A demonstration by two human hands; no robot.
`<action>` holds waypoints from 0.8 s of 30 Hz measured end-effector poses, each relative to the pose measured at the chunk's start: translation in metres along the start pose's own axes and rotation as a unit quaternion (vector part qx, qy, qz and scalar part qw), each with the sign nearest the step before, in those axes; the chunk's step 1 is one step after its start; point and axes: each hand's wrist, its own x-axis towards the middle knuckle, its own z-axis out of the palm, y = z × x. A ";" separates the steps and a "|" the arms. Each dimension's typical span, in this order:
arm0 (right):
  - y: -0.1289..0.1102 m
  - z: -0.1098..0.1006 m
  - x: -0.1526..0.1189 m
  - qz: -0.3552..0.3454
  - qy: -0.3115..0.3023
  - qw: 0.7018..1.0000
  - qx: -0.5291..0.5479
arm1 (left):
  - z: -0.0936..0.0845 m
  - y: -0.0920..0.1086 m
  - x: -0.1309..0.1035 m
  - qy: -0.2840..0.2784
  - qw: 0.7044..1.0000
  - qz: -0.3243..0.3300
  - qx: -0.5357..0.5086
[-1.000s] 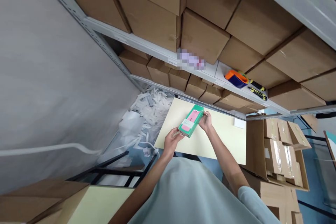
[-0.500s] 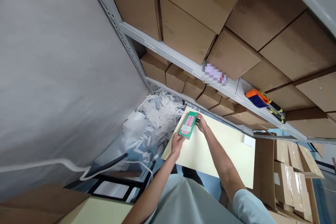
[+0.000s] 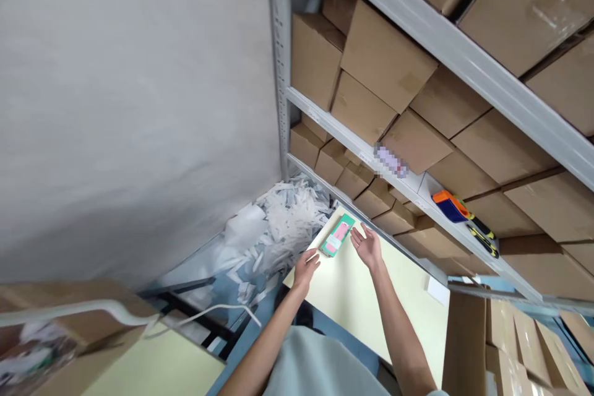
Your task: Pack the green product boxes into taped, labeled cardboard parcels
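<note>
A green box with a pink panel and a pale label (image 3: 337,236) lies slanted near the far left corner of the pale yellow table (image 3: 371,297). Just off the box's lower left side is my left hand (image 3: 306,269), its fingers apart and nothing in it. My right hand (image 3: 368,247) is held to the right of the box, palm turned up, fingers spread, holding nothing. Neither hand appears to touch the box.
A small white box (image 3: 437,290) sits at the table's right end. Metal shelving (image 3: 403,179) full of cartons runs behind, with an orange and blue tool (image 3: 450,206) on it. Paper scraps (image 3: 297,210) are heaped left. An open carton (image 3: 465,337) stands right.
Both hands have let go of the green box and moved apart from it. My right hand has turned palm up. The camera view has shifted, showing more shelving.
</note>
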 end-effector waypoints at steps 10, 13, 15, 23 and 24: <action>0.069 0.016 -0.078 0.159 -0.238 0.957 0.043 | -0.128 0.050 -0.146 0.160 0.962 0.170 -0.139; 0.103 0.035 -0.098 0.221 -0.263 0.939 0.020 | -0.180 0.051 -0.201 0.225 0.934 0.220 -0.171; 0.124 0.049 -0.116 0.255 -0.277 0.927 0.000 | -0.211 0.046 -0.238 0.263 0.912 0.250 -0.193; 0.235 0.092 -0.219 0.317 -0.350 0.872 -0.127 | -0.329 -0.003 -0.348 0.418 0.807 0.263 -0.324; 0.255 0.095 -0.235 0.330 -0.356 0.863 -0.145 | -0.345 -0.012 -0.357 0.429 0.797 0.259 -0.338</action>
